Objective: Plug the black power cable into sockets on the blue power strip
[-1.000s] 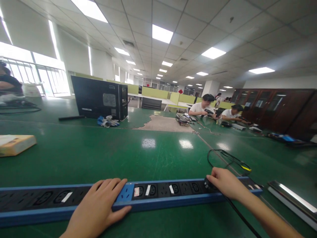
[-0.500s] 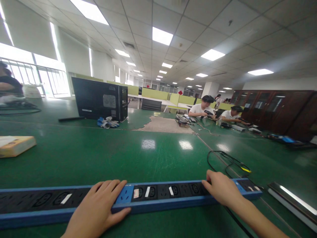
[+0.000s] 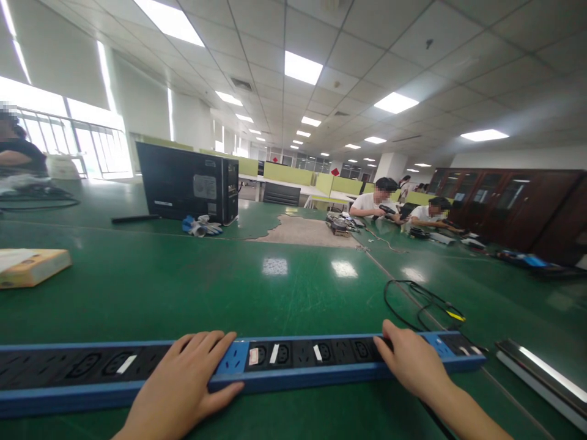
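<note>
A long blue power strip (image 3: 293, 382) with black sockets lies across the near part of the green table, its left end running out of view. My left hand (image 3: 183, 379) grips it left of the middle, with the fingers over the top and far edge and the thumb along the near side. Close to the strip's right end, my right hand (image 3: 410, 357) holds it with bent fingers at the far edge; the thumb rests over the sockets. White stickers mark several sockets. A black cable (image 3: 433, 418) shows below my right wrist.
Coiled black cable (image 3: 424, 299) lies beyond the strip's right end, near a long metal-edged bar (image 3: 541, 385). A black computer case (image 3: 188, 183), gloves (image 3: 202, 226) and a tissue pack (image 3: 34, 267) stand farther left. People (image 3: 373, 205) work at the far right.
My right hand has shifted slightly nearer to me on the strip. My left hand and the power strip keep nearly the same place.
</note>
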Action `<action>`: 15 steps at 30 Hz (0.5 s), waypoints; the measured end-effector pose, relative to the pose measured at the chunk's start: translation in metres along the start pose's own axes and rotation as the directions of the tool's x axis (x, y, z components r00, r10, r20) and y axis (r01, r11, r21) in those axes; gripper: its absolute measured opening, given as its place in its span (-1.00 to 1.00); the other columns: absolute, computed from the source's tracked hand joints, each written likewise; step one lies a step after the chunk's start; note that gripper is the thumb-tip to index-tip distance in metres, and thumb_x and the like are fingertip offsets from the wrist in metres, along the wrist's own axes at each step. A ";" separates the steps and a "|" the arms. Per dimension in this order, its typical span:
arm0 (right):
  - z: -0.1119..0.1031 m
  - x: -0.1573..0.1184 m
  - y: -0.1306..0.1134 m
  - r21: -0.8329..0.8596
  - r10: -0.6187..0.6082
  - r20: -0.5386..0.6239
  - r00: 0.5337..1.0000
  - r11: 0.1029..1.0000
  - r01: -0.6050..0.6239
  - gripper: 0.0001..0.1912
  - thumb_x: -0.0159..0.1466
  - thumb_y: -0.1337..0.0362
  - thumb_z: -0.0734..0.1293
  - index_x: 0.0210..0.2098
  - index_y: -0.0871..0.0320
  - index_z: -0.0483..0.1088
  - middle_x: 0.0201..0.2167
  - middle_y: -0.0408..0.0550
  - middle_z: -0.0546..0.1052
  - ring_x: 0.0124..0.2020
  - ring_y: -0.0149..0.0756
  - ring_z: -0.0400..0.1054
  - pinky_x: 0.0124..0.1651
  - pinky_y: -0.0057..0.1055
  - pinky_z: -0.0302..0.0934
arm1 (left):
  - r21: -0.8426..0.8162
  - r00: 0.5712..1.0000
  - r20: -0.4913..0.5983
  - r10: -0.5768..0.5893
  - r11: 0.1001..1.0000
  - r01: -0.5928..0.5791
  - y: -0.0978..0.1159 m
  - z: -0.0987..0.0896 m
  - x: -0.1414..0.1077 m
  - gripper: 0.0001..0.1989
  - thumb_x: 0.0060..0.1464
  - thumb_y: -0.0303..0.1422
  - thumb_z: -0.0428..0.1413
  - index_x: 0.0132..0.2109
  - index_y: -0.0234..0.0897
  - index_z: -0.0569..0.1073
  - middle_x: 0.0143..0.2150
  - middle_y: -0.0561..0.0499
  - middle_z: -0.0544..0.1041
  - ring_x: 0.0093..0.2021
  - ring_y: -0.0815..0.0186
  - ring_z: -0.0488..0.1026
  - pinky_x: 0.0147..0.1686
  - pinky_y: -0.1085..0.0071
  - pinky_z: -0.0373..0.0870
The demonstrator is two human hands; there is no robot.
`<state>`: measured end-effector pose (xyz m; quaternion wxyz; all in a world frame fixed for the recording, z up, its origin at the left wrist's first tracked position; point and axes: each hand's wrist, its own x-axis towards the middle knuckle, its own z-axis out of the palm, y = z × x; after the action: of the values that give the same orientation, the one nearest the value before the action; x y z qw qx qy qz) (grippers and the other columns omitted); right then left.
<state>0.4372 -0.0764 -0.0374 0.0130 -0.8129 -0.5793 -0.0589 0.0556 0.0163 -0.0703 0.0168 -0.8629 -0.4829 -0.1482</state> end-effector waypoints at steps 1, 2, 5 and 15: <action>-0.001 0.001 0.001 0.012 -0.002 -0.002 1.000 1.000 0.002 -0.81 0.34 0.17 0.12 -0.31 0.09 0.28 -0.37 0.02 0.56 -0.29 -0.06 0.48 -0.44 -0.38 -0.07 | -0.004 1.000 0.001 0.000 1.000 0.000 0.000 0.000 0.000 -0.34 0.00 0.07 0.10 0.18 -0.15 0.41 0.12 -0.11 0.47 0.10 0.00 0.35 0.16 0.04 0.18; -0.003 0.002 0.002 0.023 -0.003 -0.003 1.000 1.000 0.003 -0.80 0.33 0.16 0.13 -0.34 0.09 0.28 -0.38 0.01 0.56 -0.31 -0.09 0.47 -0.44 -0.38 -0.07 | -0.007 1.000 0.005 0.001 1.000 -0.001 0.000 0.000 0.000 -0.34 0.00 0.07 0.10 0.18 -0.16 0.41 0.12 -0.12 0.47 0.10 0.00 0.35 0.16 0.04 0.17; -0.019 0.004 0.008 0.084 0.026 -0.048 0.999 0.996 -0.022 -0.75 0.31 0.14 0.15 -0.44 0.08 0.28 -0.46 -0.02 0.54 -0.39 -0.16 0.43 -0.44 -0.39 -0.06 | -0.012 1.000 0.018 -0.002 1.000 0.003 0.000 -0.001 0.001 -0.34 0.01 0.05 0.10 0.18 -0.19 0.41 0.11 -0.13 0.47 0.10 0.00 0.34 0.16 0.03 0.16; -0.043 0.010 -0.037 0.413 -0.058 -0.020 0.998 0.909 0.061 -0.71 0.24 0.11 0.22 -0.55 0.09 0.27 -0.55 -0.12 0.47 -0.45 -0.32 0.33 -0.41 -0.45 0.03 | 0.011 1.000 -0.007 0.025 1.000 -0.025 0.002 -0.001 0.000 -0.36 0.01 0.05 0.10 0.16 -0.18 0.42 0.09 -0.13 0.48 0.08 0.00 0.36 0.14 0.06 0.16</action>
<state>0.4023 -0.0585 0.0047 0.1849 -0.7736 -0.6030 0.0618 0.0568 0.0150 -0.0696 0.0248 -0.8684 -0.4726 -0.1484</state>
